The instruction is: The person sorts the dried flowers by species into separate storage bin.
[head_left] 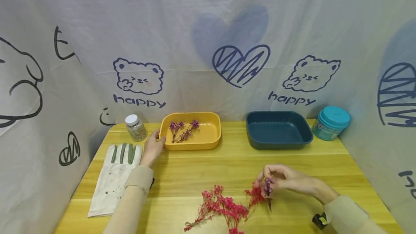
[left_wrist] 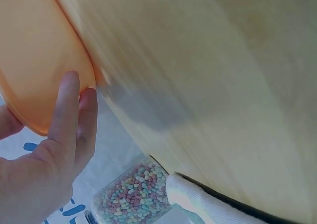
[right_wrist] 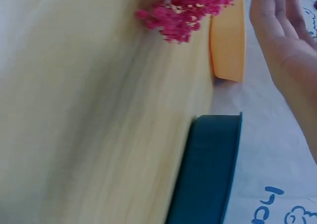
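At the yellow tray's (head_left: 208,146) left end, my left hand (head_left: 153,148) holds the rim, thumb to one side and fingers along the wall; the left wrist view shows the same hand (left_wrist: 54,144) there. Two or so purple dried flower sprigs (head_left: 184,134) lie inside that tray. My right hand (head_left: 290,181) pinches another purple dried flower sprig (head_left: 268,187) over the table, stem pointing down. Pink dried flowers (head_left: 227,207) lie in front, some right beside the right fingertips. In the right wrist view the hand (right_wrist: 285,40) shows only partly, its fingertips cut off.
A dark blue tray (head_left: 279,144) stands at the back right, beside a teal-lidded tub (head_left: 331,122). On the left are a white-capped jar (head_left: 136,128) of small coloured pebbles and a white and green glove (head_left: 113,181). A printed cloth (head_left: 195,93) hangs behind the table.
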Demonstrator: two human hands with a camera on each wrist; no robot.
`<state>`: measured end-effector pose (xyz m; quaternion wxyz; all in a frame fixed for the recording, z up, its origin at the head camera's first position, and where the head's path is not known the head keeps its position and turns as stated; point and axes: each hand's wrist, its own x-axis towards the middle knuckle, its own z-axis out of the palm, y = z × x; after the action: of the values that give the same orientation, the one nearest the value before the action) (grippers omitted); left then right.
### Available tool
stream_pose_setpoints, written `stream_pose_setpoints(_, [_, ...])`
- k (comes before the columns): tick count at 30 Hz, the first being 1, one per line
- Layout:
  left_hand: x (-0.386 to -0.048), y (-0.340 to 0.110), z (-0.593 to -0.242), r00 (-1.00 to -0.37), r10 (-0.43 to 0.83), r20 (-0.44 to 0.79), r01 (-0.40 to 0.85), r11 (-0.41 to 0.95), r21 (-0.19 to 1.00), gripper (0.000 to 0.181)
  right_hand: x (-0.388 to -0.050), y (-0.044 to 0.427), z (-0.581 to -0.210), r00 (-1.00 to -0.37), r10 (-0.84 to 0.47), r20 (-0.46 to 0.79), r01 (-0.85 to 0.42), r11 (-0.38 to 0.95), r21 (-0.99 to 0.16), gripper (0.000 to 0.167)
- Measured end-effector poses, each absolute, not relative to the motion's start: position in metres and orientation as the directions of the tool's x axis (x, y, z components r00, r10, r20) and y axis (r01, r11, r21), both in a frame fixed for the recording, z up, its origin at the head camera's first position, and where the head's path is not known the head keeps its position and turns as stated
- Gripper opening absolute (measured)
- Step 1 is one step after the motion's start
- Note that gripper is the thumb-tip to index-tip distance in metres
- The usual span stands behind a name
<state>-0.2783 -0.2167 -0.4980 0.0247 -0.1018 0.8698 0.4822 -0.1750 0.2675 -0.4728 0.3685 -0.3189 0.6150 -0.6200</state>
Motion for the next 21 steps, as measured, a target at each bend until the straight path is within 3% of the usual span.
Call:
stream_pose_setpoints(9, [-0.278,-0.218,-0.498,-0.978,-0.152,-0.144,-0.201,0.49,0.848,0.054,-0.199,0.247,-0.455,-0.644,-0.764,-0.022,-0.015,0.041,-0.999,0.009])
stream_pose_setpoints(17, [-0.279,-0.218,-0.498,-0.976,-0.149,-0.156,-0.21,0.48,0.852,0.056,-0.234,0.222,-0.44,-0.841,-0.525,-0.129,0.013,0.217,-0.976,0.036])
stream_pose_setpoints(21, [-0.279,-0.218,-0.498,-0.977,-0.144,-0.157,-0.207,0.48,0.852,0.059,-0.253,0.204,-0.435,-0.894,-0.405,-0.19,0.083,0.267,-0.96,0.036])
